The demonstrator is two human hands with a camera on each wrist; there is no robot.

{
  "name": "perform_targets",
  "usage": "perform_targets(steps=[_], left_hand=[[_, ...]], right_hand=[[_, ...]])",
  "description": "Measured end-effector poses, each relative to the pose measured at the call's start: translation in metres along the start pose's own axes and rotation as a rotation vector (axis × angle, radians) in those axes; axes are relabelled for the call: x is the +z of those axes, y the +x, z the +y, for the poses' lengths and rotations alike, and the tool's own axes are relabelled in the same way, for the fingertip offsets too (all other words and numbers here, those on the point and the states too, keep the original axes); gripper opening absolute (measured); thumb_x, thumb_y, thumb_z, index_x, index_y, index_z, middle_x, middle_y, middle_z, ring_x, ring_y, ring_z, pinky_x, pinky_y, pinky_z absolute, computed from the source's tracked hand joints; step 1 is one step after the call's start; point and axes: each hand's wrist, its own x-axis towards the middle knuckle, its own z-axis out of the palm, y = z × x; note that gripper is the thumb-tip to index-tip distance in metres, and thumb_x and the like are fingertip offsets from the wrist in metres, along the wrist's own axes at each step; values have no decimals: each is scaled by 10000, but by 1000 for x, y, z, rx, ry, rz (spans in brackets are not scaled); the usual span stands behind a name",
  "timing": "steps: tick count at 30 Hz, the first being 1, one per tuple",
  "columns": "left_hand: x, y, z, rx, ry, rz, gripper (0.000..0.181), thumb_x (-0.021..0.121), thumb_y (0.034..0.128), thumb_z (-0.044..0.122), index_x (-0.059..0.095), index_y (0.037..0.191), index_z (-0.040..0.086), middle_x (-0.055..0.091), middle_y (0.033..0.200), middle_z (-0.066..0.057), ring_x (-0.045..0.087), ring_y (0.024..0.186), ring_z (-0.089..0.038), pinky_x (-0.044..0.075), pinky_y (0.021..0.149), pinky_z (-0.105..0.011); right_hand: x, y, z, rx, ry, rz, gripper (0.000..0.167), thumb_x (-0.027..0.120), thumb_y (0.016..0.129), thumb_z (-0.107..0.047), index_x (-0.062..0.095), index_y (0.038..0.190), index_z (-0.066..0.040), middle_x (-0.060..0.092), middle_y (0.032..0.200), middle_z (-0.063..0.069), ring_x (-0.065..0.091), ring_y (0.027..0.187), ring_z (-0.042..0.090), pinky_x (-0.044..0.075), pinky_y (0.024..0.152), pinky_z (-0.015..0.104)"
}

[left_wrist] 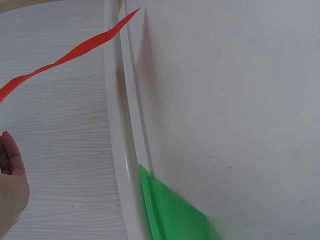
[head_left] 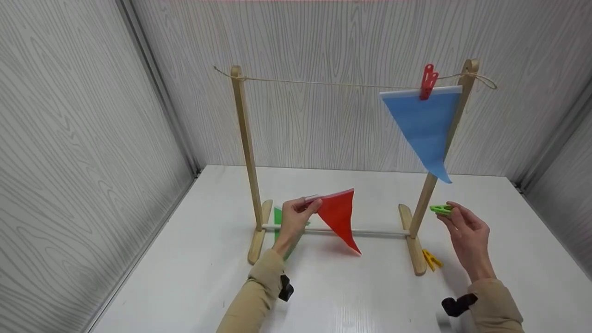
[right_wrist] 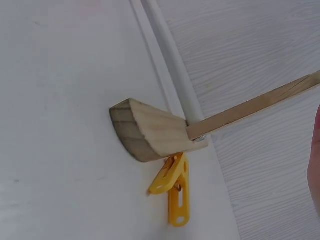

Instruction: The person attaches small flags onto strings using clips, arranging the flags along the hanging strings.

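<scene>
In the head view my left hand (head_left: 296, 217) pinches the white top edge of a red triangular flag (head_left: 338, 212), whose point hangs to the lower right. On the other side my right hand (head_left: 469, 233) holds a green clothespin (head_left: 441, 210) by finger and thumb, just right of the wooden post. A blue triangular flag (head_left: 423, 125) hangs by a red clothespin (head_left: 428, 82) at the right end of the string (head_left: 323, 83). Behind my left wrist lies a green flag (head_left: 278, 217), partly hidden; the left wrist view shows more of this green flag (left_wrist: 175, 212).
A wooden stand with a left post (head_left: 245, 138), a right post (head_left: 428, 189) and a white crossbar (head_left: 379, 232) carries the string. One yellow clothespin (head_left: 432, 260) lies beside the right foot (right_wrist: 155, 132) on the white table (head_left: 351, 296). Grained panels (head_left: 323, 129) enclose the table.
</scene>
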Motion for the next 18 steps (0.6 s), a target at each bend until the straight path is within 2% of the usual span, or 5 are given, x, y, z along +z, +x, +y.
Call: perform_targets(steps=[9,15,18], left_hand=[[-2,5,18,81,-18,31,227,705,948,167,759,1080,-9,759,1034,-203,688,844,-131,599,832,-249],[-2,10,34,136,-14,57,199,715,937,137,755,1040,-29,756,983,-191,671,821,-99,575,795,-203],[-2,10,42,155,-25,63,195,718,935,132,755,1052,-19,757,989,-172,684,845,-99,579,822,-215]], right_hand=[[28,4,-12,-91,61,-37,280,476,1030,-2,625,1257,68,635,1174,117,705,1097,167,525,984,257],[47,6,-21,-138,209,-83,266,458,1011,79,636,1207,110,642,1155,158,707,1088,220,542,972,282],[57,6,-26,-161,237,-105,256,467,1002,97,637,1190,123,634,1141,167,707,1075,228,547,969,291]])
